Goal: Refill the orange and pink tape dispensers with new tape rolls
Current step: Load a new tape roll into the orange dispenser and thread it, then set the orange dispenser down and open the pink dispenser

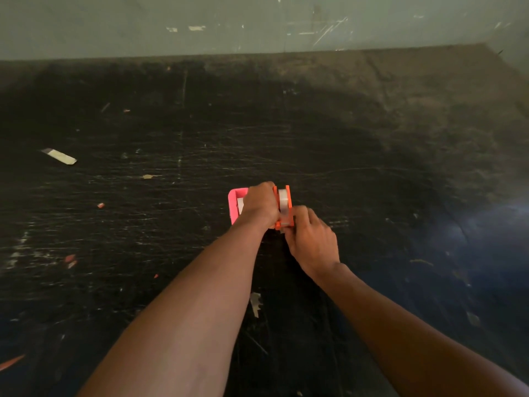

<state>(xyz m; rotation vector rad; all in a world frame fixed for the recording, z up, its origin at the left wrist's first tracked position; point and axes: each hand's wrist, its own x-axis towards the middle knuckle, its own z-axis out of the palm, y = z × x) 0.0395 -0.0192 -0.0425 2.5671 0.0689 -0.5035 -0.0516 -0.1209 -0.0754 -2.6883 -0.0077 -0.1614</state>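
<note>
An orange tape dispenser (287, 213) stands upright on the dark table with a clear tape roll (283, 199) seated in it. My left hand (260, 206) grips the dispenser's left side from above. My right hand (312, 239) pinches at the dispenser's near end, where the tape end sits; the fingertips are hidden. A pink tape dispenser (235, 204) lies just left of the orange one, partly covered by my left hand, with a pale roll showing inside it.
The table (372, 167) is black and heavily scratched, backed by a grey-green wall (257, 24). A strip of tape (59, 156) lies at the far left. Small scraps of tape and orange bits are scattered on the left and near my forearms.
</note>
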